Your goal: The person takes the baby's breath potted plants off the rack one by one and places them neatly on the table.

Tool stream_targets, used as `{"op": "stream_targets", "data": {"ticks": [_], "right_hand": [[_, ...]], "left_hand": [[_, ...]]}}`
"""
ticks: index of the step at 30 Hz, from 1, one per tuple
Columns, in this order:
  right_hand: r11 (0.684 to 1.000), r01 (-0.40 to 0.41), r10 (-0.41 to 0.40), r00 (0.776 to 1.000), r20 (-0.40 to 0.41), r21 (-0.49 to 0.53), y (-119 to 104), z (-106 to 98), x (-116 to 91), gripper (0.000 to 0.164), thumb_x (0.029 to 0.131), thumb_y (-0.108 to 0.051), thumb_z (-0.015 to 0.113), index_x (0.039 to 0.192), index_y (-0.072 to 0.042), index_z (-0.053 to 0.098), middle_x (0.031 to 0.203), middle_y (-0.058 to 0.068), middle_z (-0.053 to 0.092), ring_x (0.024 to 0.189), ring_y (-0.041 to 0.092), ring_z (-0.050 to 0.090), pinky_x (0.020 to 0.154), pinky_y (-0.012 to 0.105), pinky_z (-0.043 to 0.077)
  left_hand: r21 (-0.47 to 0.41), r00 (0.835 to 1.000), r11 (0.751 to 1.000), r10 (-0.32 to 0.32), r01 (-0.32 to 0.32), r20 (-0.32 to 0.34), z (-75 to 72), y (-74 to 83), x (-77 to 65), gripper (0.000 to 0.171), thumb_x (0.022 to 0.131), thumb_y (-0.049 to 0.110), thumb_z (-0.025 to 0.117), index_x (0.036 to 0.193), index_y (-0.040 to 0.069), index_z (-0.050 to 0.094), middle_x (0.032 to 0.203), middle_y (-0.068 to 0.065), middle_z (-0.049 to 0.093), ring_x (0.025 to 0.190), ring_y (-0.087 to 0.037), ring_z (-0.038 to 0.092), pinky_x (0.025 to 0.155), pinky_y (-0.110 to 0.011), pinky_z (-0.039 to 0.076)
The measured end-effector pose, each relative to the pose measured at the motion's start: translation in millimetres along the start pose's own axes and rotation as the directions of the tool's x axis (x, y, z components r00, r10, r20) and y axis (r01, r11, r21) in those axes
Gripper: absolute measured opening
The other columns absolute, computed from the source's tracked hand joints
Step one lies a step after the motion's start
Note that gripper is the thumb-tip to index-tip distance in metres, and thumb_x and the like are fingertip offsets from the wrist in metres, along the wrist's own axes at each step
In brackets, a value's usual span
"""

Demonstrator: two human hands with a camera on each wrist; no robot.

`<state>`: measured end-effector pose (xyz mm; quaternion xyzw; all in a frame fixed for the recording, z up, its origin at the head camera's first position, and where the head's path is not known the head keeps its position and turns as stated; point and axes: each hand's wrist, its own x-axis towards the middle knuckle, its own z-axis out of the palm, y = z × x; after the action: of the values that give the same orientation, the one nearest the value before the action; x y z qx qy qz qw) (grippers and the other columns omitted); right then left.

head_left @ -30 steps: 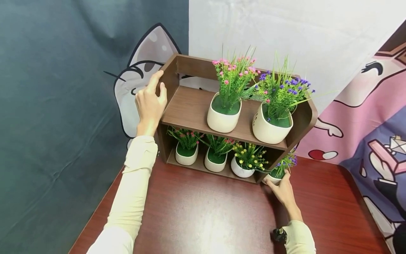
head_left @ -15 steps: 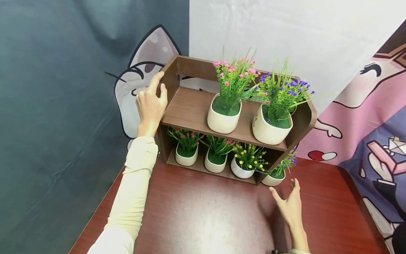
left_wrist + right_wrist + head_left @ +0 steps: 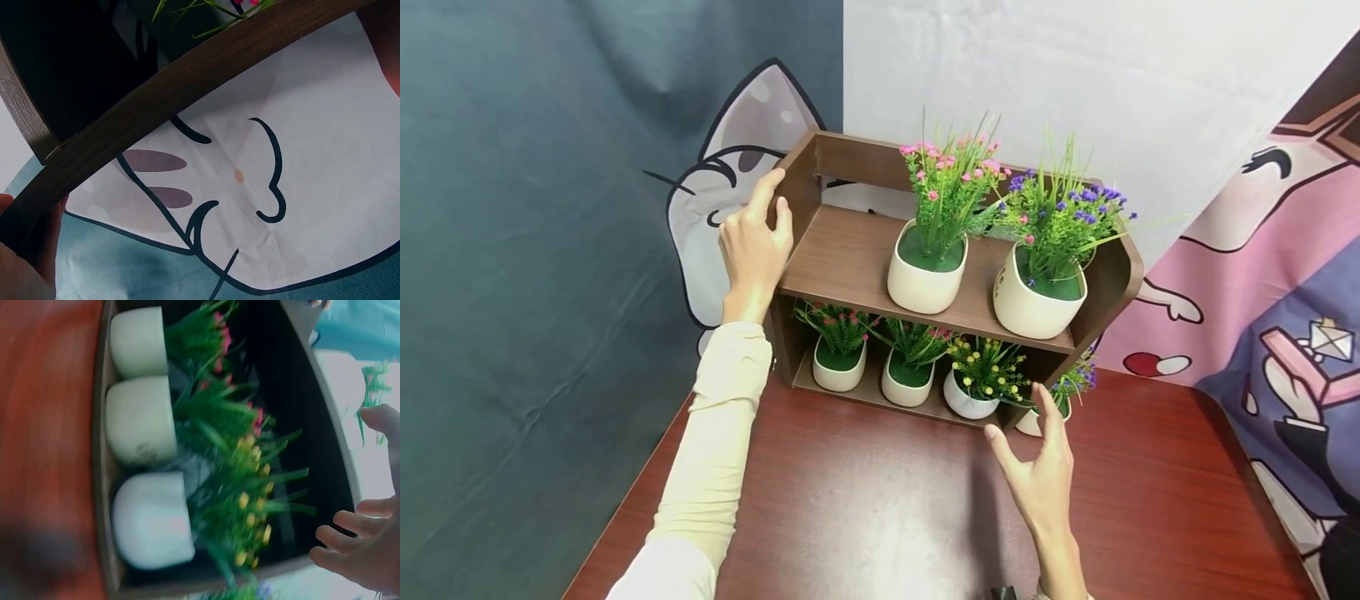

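Note:
A two-tier brown wooden shelf [image 3: 842,250] stands on the table. My left hand [image 3: 755,242] grips the upper edge of its left side panel; in the left wrist view the hand's [image 3: 28,275] thumb and fingers lie on either side of the board [image 3: 187,81]. My right hand [image 3: 1041,475] hovers in front of the lower right corner, fingers spread, holding nothing. Beyond it, partly hidden, a purple-flowered potted plant [image 3: 1028,423] sits on the table beside the shelf. A yellow-flowered plant in a white pot [image 3: 970,400] is nearest on the lower tier.
On the upper tier are a pink-flowered pot [image 3: 927,279] and a purple-flowered pot [image 3: 1037,304]. Two red-flowered plants in cream pots [image 3: 838,371] share the lower tier. The reddish table [image 3: 850,500] extends forward. Printed cloth [image 3: 625,250] hangs behind.
My right hand has let go of the purple-flowered pot beside the shelf, drawn back toward me, then moved left. The left hand stays on the side panel.

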<state>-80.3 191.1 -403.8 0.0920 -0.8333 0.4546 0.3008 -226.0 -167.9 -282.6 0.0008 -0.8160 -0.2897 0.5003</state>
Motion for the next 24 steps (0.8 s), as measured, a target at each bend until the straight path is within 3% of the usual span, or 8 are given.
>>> {"op": "stream_targets", "data": {"ticks": [7,14,17,24], "right_hand": [[0.982,0.087,-0.094,0.995,0.033,0.169,-59,14,23,0.079,0.064,0.008,0.075,0.133,0.011,0.038,0.134,0.023,0.045,0.121,0.037,0.042,0.097,0.023,0.035],[0.946,0.119,-0.125,0.992,0.001,0.303,-73,44,44,0.086,0.065,-0.015,0.083,0.139,-0.003,0.04,0.138,0.012,0.044,0.125,0.031,0.042,0.096,0.041,0.038],[0.954,0.101,-0.095,0.995,-0.034,0.282,-81,62,57,0.088,0.067,-0.027,0.083,0.14,-0.007,0.038,0.139,0.007,0.043,0.124,0.028,0.043,0.096,0.039,0.037],[0.996,0.02,-0.013,0.996,-0.087,0.084,-102,101,94,0.102,0.069,-0.048,0.076,0.144,-0.002,0.023,0.143,0.017,0.032,0.131,0.024,0.033,0.103,0.039,0.028]], "left_hand": [[-0.008,1.0,1.0,0.014,-0.014,-0.021,3.2,-2.2,-0.1,0.032,0.091,0.015,0.052,0.121,0.018,0.063,0.054,-0.013,0.053,0.042,-0.016,0.028,0.048,-0.038,0.025],[-0.027,0.999,0.999,0.03,-0.031,-0.045,3.9,-3.2,0.1,0.031,0.091,0.015,0.053,0.12,0.017,0.065,0.055,-0.011,0.053,0.042,-0.005,0.02,0.047,-0.036,0.023],[-0.029,0.999,0.999,0.03,-0.032,-0.045,3.8,-3.2,-0.2,0.031,0.091,0.015,0.054,0.12,0.017,0.065,0.055,-0.011,0.054,0.042,-0.003,0.019,0.047,-0.036,0.023],[-0.023,1.0,1.0,0.017,-0.017,-0.015,2.3,-2.0,-0.7,0.032,0.092,0.016,0.053,0.121,0.017,0.064,0.057,-0.012,0.054,0.043,-0.008,0.022,0.048,-0.036,0.023]]}}
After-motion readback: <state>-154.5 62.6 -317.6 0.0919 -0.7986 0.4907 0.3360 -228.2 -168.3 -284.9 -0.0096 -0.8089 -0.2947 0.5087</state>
